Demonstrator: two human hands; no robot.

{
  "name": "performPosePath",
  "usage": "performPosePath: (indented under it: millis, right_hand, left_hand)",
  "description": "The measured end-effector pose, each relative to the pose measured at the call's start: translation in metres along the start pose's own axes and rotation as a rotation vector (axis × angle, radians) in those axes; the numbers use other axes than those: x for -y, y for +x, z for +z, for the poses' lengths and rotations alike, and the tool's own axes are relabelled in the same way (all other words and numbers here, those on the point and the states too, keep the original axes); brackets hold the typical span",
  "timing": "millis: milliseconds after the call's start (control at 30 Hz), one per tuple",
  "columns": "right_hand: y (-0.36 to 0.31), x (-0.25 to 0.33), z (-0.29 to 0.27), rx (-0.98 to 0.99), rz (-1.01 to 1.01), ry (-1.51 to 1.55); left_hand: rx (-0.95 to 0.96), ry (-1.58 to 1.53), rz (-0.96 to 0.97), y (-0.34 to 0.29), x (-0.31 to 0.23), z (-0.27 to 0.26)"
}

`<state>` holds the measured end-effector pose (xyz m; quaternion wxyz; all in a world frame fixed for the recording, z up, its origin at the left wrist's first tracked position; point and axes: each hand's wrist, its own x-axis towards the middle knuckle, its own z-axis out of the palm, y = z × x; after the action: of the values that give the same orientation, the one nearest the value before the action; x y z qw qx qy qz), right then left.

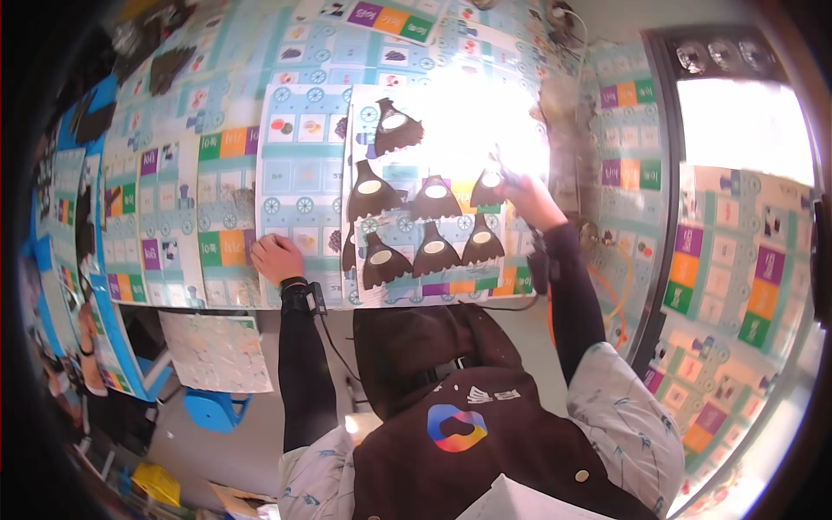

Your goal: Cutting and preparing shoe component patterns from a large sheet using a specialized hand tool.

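Several dark brown fan-shaped pieces (387, 261), each with a scalloped edge and a pale oval, lie in loose rows on a printed sheet (394, 297) in front of me. My right hand (530, 199) is closed at the right end of the upper row, beside a fan-shaped piece (488, 189). A thin, shiny thing seems to stick out from its fingers, but glare blurs what it is. Further left, my left hand (276, 258) rests on the table covering near the front edge, fingers loosely spread and holding nothing.
Train-patterned printed sheets cover the table (173, 217). A dark piece (171, 69) lies at the far left. Strong glare washes out the back right. A dark-framed unit (663, 217) stands at the right, near an orange cable (620, 299). Below on the left is a blue stool (215, 410).
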<state>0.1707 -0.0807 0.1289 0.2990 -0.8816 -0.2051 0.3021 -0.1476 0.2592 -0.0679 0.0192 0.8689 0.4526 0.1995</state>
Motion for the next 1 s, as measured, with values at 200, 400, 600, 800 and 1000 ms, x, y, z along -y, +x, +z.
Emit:
performPosePath:
  millis: [200, 400, 600, 800, 1000]
  right_hand:
    - [-0.133, -0.179, 0.020, -0.166, 0.019, -0.502]
    - [-0.140, -0.280, 0.062, -0.315, 0.058, -0.666]
    - [-0.132, -0.168, 0.028, -0.158, 0.116, -0.421]
    - [-0.201, 0.074, 0.032, 0.296, -0.114, 0.727]
    - [-0.315, 0.265, 0.091, 1.263, -1.064, 1.203]
  left_hand:
    - [0.245, -0.316, 0.016, 0.002, 0.042, 0.018]
    - [-0.067, -0.583, -0.452, -0.014, 0.098, -0.139]
    - [-0.796, -1.156, -1.076, -0.085, 0.253, -0.333]
    - [-0.389, -0.984, -1.177, -0.166, 0.344, -0.436]
    - [-0.223, -2.188, -0.513, -0.160, 0.157, -0.548]
